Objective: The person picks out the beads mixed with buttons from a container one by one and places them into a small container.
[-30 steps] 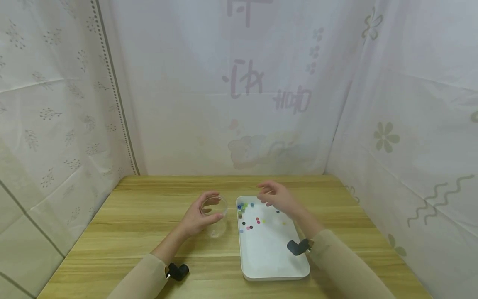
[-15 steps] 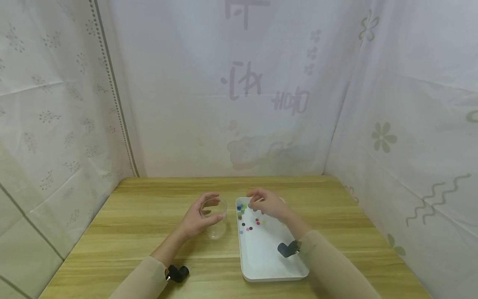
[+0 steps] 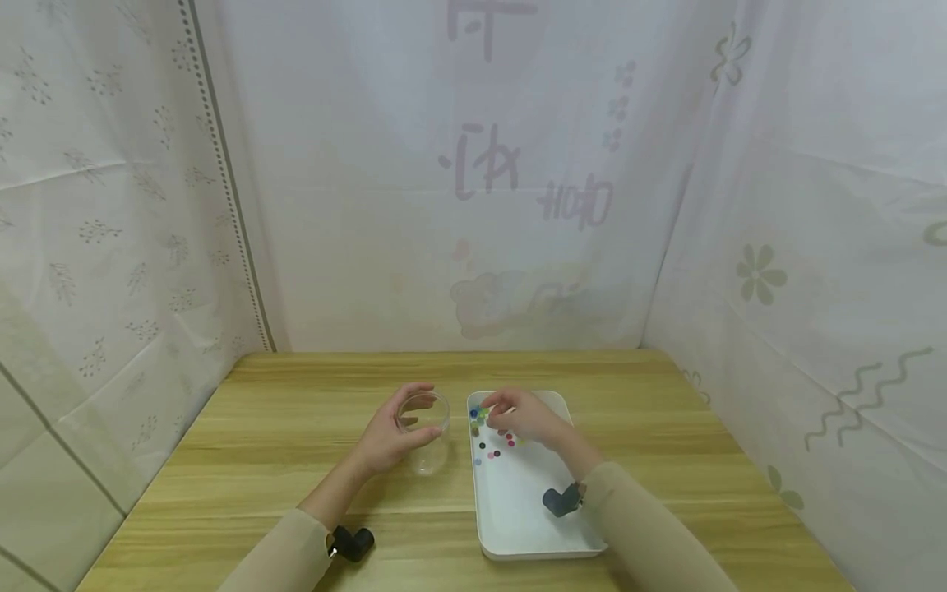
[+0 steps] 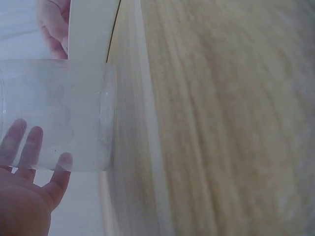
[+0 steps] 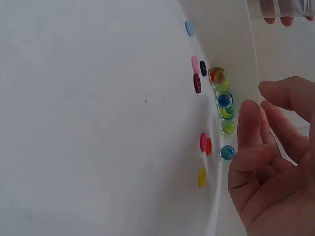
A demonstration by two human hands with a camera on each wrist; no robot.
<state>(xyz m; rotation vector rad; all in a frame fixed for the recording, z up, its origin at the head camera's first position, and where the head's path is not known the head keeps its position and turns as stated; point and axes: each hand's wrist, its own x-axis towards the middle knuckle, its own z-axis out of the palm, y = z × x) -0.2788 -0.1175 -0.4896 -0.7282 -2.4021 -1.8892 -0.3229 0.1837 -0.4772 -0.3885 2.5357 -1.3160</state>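
L hand (image 3: 390,433) grips clear cup (image 3: 427,457) — R hand (image 3: 524,418) over tray (image 3: 521,514), fingers loosely bent, thumb apart — nr marbles (image 5: 225,100).

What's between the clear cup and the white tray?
Only a narrow bare strip of wood-grain tabletop separates cup from tray; head view shows it.

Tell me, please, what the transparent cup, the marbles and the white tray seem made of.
Transparent cup: glossy plastic or glass; the left hand shows through its wall.
Marbles: probably glass, shiny, with coloured swirls inside some.
White tray: likely smooth plastic, evenly coloured; coated metal possible.
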